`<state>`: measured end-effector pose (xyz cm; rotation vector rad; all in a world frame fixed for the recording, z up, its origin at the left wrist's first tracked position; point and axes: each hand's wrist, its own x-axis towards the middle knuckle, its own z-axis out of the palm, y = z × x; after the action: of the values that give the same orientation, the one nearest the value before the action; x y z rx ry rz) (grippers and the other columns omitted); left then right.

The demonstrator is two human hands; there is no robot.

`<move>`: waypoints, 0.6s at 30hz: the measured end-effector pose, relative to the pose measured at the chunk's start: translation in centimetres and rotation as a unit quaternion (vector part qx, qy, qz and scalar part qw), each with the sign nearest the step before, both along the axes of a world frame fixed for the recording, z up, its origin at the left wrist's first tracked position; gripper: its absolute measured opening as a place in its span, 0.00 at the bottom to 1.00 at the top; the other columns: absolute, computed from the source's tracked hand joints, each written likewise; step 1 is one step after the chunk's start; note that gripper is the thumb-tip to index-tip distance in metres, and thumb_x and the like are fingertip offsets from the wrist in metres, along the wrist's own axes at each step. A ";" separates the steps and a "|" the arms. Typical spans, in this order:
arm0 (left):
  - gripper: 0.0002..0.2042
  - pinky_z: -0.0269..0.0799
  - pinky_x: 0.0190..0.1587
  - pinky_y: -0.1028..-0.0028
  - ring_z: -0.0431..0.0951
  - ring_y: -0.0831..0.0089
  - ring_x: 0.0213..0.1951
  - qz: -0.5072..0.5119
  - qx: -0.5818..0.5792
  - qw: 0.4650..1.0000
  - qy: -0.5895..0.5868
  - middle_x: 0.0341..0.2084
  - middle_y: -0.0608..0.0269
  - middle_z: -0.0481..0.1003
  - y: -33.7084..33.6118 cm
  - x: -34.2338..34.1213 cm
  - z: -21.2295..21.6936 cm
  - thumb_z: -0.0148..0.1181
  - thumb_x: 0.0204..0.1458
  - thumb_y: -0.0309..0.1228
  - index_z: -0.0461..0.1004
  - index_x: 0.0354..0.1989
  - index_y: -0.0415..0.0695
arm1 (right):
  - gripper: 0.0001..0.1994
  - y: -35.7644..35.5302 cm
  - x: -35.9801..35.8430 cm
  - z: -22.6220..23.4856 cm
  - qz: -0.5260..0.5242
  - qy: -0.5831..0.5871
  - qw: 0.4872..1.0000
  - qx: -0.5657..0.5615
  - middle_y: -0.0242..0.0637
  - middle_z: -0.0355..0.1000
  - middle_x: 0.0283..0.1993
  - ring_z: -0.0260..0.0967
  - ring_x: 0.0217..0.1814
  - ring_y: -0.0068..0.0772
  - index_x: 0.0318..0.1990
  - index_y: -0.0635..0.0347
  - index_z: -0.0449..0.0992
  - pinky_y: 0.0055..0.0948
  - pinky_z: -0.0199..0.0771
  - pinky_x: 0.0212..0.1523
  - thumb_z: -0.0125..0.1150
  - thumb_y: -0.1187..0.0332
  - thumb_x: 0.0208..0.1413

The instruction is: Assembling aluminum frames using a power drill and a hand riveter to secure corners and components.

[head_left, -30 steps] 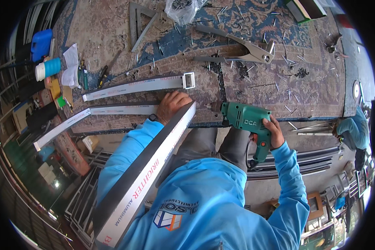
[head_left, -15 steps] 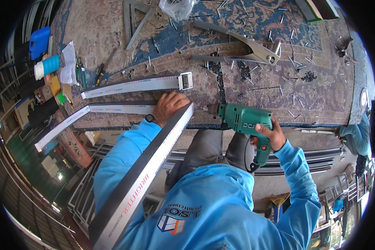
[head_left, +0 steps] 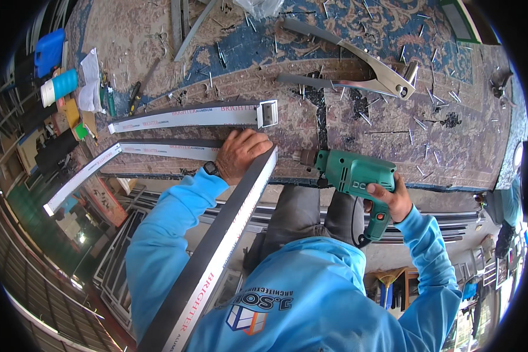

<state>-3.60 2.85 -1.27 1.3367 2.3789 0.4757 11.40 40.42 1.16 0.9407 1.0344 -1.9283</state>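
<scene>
My right hand (head_left: 395, 198) is wrapped round the handle of a green power drill (head_left: 358, 171). The drill lies level, its chuck pointing left at the corner of a dark aluminium frame (head_left: 240, 205) with white printed film. Whether the bit touches the metal is too small to tell. At that same corner my left hand (head_left: 243, 154), with a watch on the wrist, grips the frame. One long bar of it slants down past my left arm; the other side runs left along the table edge. A separate aluminium bar (head_left: 188, 117) with an open bracket end lies just beyond.
A carpet-covered table (head_left: 246, 76) bears scattered thin metal pins (head_left: 420, 123), a large two-armed metal clamp (head_left: 381, 70), a metal square (head_left: 185, 29) and a plastic bag (head_left: 258, 7). A screwdriver (head_left: 135, 98) and papers lie left. Another person (head_left: 504, 202) is at far right.
The view has shifted slightly, so the table things appear farther right. The drill's chuck sits a little farther from the frame's corner. Both hands keep their grips.
</scene>
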 end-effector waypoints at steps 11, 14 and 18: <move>0.16 0.66 0.41 0.63 0.75 0.65 0.44 -0.005 -0.007 1.000 -0.010 0.43 0.64 0.76 0.2 -0.2 0.5 0.62 0.51 0.37 0.76 0.47 0.47 | 0.27 0.3 -0.3 -0.2 0.030 0.007 1.000 0.003 0.41 0.76 0.36 0.76 0.26 0.31 0.52 0.64 0.69 0.29 0.79 0.26 0.75 0.62 0.50; 0.16 0.66 0.41 0.63 0.75 0.65 0.44 -0.006 -0.012 1.000 -0.014 0.43 0.64 0.76 0.3 -0.3 0.6 0.62 0.51 0.37 0.76 0.47 0.47 | 0.27 0.4 -0.5 -0.1 0.035 0.006 0.999 0.012 0.41 0.76 0.36 0.76 0.26 0.31 0.53 0.65 0.69 0.29 0.79 0.26 0.75 0.61 0.50; 0.16 0.67 0.41 0.62 0.75 0.65 0.44 -0.003 -0.009 1.000 -0.020 0.43 0.64 0.76 0.3 -0.4 0.5 0.63 0.50 0.37 0.76 0.47 0.47 | 0.28 0.6 -1.1 -0.1 0.049 0.022 0.998 0.013 0.41 0.76 0.36 0.76 0.26 0.31 0.52 0.65 0.69 0.29 0.79 0.27 0.76 0.60 0.49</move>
<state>-3.99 3.12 -0.76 1.3142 2.3408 0.4726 10.31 41.00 1.07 0.8503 1.1134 -1.8655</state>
